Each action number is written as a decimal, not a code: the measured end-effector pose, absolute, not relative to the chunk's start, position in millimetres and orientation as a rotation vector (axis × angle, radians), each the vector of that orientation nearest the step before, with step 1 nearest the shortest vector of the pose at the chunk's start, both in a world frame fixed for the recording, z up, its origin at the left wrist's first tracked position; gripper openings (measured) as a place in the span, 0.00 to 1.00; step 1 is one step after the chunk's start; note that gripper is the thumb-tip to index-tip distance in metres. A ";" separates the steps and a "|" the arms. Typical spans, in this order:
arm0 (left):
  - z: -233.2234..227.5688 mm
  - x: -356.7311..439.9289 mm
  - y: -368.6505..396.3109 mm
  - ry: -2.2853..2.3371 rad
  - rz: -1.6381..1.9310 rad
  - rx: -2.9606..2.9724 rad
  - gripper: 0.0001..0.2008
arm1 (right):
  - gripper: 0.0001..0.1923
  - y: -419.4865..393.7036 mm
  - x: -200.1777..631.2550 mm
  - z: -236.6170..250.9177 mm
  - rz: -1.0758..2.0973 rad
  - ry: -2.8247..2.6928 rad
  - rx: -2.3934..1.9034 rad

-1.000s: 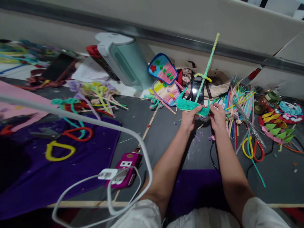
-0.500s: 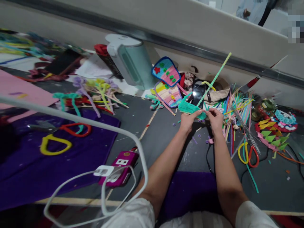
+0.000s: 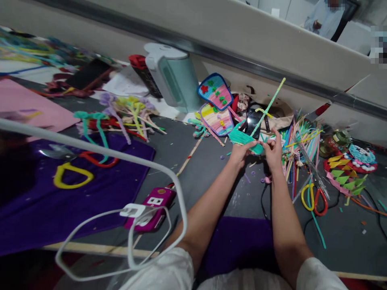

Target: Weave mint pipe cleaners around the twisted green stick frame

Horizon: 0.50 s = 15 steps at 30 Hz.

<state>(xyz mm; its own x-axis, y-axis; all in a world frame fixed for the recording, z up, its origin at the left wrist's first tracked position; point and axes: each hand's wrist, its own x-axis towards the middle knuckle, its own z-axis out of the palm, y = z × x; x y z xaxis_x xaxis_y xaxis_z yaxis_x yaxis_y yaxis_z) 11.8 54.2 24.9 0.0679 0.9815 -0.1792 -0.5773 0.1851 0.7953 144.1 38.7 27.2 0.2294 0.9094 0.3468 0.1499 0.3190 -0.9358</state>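
My left hand (image 3: 241, 152) grips a flat teal woven pipe-cleaner piece (image 3: 241, 137) from below, held over the grey table. My right hand (image 3: 273, 151) pinches the base of a long light-green pipe cleaner (image 3: 270, 105) that rises from the piece's right end and slants up to the right. A small yellow pipe-cleaner twist (image 3: 261, 110) wraps that stem partway up. Both hands sit close together, nearly touching.
Behind the hands lie two striped woven fans (image 3: 215, 91), a pale-green jug (image 3: 174, 77) and a bundle of coloured pipe cleaners (image 3: 298, 139). Yellow-and-red scissors (image 3: 314, 197) lie right. A purple cloth (image 3: 75, 193), magenta power strip (image 3: 153, 208) and white cable (image 3: 121, 161) lie left.
The long green stem has tilted from nearly upright toward the right. My hands stayed on the teal piece and moved closer together; the camera view shifted slightly left.
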 end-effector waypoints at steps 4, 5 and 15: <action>22.7 12.5 54.8 0.854 1.301 0.597 0.20 | 0.19 36.9 145.5 29.4 0.514 -1.492 -1.205; 22.2 12.4 55.1 0.858 1.307 0.600 0.20 | 0.18 37.0 145.3 29.0 0.485 -1.520 -1.213; 22.6 10.1 57.2 0.840 1.337 0.542 0.19 | 0.09 43.6 147.2 24.2 0.606 -1.297 -1.208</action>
<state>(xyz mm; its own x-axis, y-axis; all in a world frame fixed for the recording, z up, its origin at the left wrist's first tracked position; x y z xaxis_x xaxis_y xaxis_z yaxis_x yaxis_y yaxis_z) 10.1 57.2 22.6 0.0177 0.9764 -0.2153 -0.6174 0.1801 0.7658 147.2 43.6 24.2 0.2417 0.8885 0.3901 0.2708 0.3243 -0.9064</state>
